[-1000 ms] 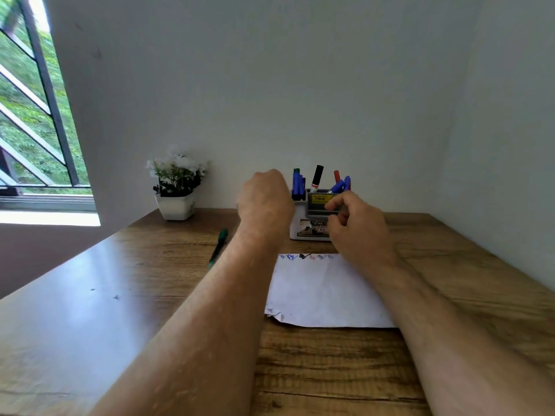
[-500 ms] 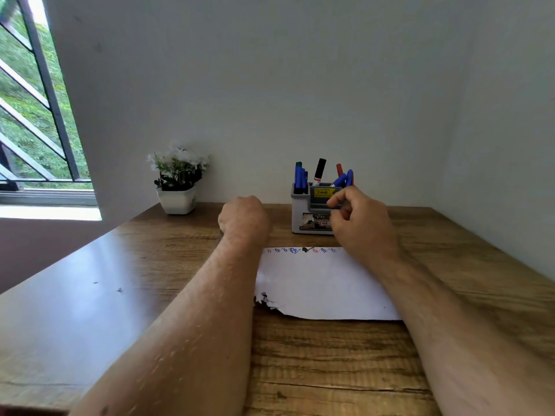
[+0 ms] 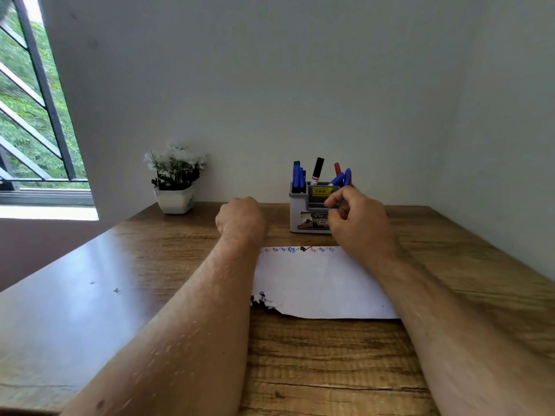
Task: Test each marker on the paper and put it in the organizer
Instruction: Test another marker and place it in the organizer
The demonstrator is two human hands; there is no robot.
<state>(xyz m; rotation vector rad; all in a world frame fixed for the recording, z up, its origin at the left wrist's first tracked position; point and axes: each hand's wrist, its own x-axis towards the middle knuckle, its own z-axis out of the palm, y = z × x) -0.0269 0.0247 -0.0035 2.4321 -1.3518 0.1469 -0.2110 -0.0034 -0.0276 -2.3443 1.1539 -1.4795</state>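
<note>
A grey organizer [image 3: 300, 205] stands at the back of the desk with several blue markers [image 3: 298, 175], a black marker [image 3: 317, 169] and a red marker [image 3: 337, 168] in it. My right hand [image 3: 357, 226] pinches its front right part with thumb and fingers. White paper [image 3: 318, 280] with a row of coloured scribbles along its far edge lies in front of the organizer. My left hand [image 3: 240, 219] is a closed fist on the desk, left of the organizer, over the place where a green marker lay. That marker is hidden under it.
A small white pot of white flowers [image 3: 175, 181] stands at the back left. The wooden desk [image 3: 135, 295] meets walls behind and on the right. A barred window is at far left. The paper's near left corner is torn.
My left hand dropped from beside the organizer down and left onto the desk, covering the green marker seen earlier. My right hand stayed at the organizer.
</note>
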